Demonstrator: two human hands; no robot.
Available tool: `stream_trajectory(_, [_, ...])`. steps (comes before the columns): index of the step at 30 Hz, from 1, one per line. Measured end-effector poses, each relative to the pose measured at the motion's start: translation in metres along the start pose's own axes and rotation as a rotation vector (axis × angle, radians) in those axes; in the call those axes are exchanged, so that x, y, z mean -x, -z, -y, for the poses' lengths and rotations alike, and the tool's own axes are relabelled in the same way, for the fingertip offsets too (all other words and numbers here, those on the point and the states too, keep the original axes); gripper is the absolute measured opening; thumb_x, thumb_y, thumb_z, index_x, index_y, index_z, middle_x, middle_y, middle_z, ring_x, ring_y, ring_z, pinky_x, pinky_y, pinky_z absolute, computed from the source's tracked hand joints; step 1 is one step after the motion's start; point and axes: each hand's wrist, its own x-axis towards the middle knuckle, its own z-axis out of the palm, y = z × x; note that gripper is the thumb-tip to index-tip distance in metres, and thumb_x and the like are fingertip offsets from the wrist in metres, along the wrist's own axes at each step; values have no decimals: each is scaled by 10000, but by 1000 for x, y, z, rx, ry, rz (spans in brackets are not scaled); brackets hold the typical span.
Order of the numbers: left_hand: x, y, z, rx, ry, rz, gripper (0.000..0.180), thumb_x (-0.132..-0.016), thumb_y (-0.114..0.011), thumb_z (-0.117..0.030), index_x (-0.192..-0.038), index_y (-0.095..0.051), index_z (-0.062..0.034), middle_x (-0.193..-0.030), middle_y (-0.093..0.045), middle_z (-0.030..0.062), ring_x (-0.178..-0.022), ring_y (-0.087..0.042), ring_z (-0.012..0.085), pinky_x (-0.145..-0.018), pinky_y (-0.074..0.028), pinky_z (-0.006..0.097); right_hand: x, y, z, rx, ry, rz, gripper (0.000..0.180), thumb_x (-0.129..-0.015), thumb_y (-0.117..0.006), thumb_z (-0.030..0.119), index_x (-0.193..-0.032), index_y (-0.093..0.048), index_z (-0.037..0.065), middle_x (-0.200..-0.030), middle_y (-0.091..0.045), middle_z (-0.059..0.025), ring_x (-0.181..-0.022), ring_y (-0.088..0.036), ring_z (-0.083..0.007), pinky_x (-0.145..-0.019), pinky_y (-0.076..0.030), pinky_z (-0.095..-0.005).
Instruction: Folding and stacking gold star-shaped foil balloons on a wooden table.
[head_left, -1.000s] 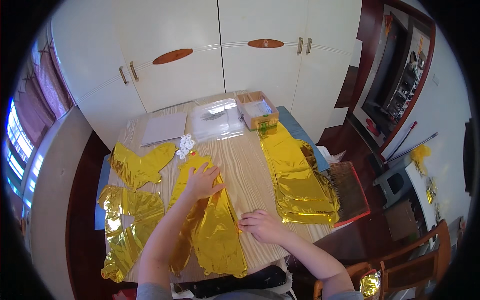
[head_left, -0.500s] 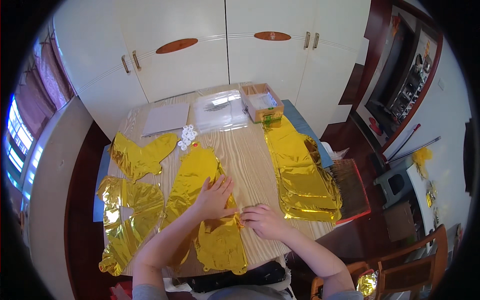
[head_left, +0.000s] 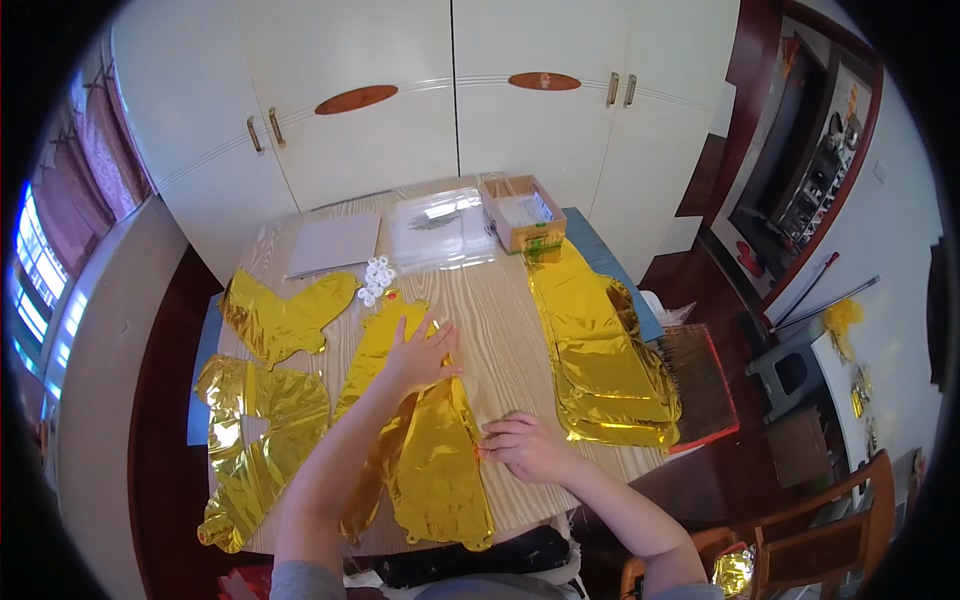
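Note:
A flat gold foil balloon [head_left: 445,490], folded lengthwise, lies on the wooden table in front of me. My left hand [head_left: 420,358] rests open on its upper part, fingers spread across the foil. At the balloon's right edge, my right hand [head_left: 528,450] is closed, its fingertips pinching the foil rim; a small orange spot shows beside them. To the left are two more gold foil pieces, a smaller one [head_left: 285,310] and a crumpled one [head_left: 270,410]. A small heap of white round pieces [head_left: 375,280] sits just beyond the folded balloon.
Toward the back of the wood-grain table [head_left: 490,330] lie a grey-white board [head_left: 335,245] and clear plastic bags [head_left: 440,225]. An open wooden box [head_left: 530,235] stands beside them. A stack of gold foil [head_left: 610,350] covers the right side. White cupboards [head_left: 370,50] rise behind.
My left hand has slid up and away along the foil, smoothing the fold and showing more of the balloon's lower part. The right hand stays at the edge, barely moved.

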Motion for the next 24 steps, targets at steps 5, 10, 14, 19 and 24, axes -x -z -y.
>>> stream_trajectory(5, [34,5,-13,136,105,-319,541,-918,-531,-442,-1352,-494,-120,-1430,-462,58,-1348,-376,270,-1036,-287,565,3,-1,0,-16,-10,-9,225,-819,-581,105,-972,-746,108,-1088,-702,0,-1143,-587,-181,-998,-395,-357])
stream_trajectory(10, [78,-6,-41,265,-31,-293,483,-893,-586,-395,-1257,-561,-79,-1340,-534,75,-1248,-465,255,-955,-354,506,2,-2,0,-17,2,-8,226,-810,-583,101,-973,-740,107,-1095,-698,-1,-1147,-583,-180,-999,-395,-359])
stream_trajectory(14, [73,-17,-42,217,-63,-326,674,-854,-596,-527,-1327,-508,-54,-1396,-497,100,-1293,-436,265,-1001,-334,495,2,-1,2,-4,2,-7,216,-803,-590,98,-960,-739,104,-1089,-698,-2,-1147,-583,-180,-994,-396,-357])
stream_trajectory(19, [59,-15,-25,215,-67,-250,932,-749,-613,-695,-1398,-445,-48,-1457,-446,108,-1339,-398,275,-1039,-302,504,2,-1,2,-11,-5,-5,216,-804,-591,95,-959,-740,107,-1089,-699,-3,-1142,-585,-175,-990,-398,-356])
stream_trajectory(24, [46,-11,-13,239,-47,-227,1042,-648,-667,-744,-1398,-445,-55,-1472,-430,108,-1350,-379,308,-1049,-280,522,1,0,2,-17,-13,1,220,-811,-584,89,-966,-739,111,-1082,-701,-2,-1142,-586,-168,-988,-399,-353])
